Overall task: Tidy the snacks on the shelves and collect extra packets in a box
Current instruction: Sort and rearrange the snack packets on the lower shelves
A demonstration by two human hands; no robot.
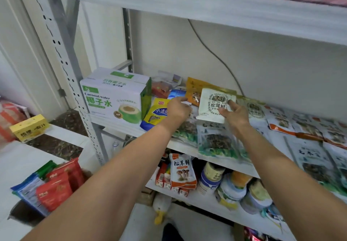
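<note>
"Where's the packet now?"

"My right hand (234,114) pinches the white mushroom packet (214,103) at its lower right corner, above the middle shelf (185,148). I'd guess it's light, floppy and slick. My left hand (178,109) reaches loose-fingered, holding nothing."

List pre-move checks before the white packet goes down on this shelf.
1. Grip: right hand holds white packet, ok.
2. Free left hand: cannot tell; its fingertips are near the orange packet.
3. Bare spot on shelf nearby: not ok; packets cover it.
4. Clearance from coconut box: ok.
5. Reach to extras box: cannot tell.
</note>
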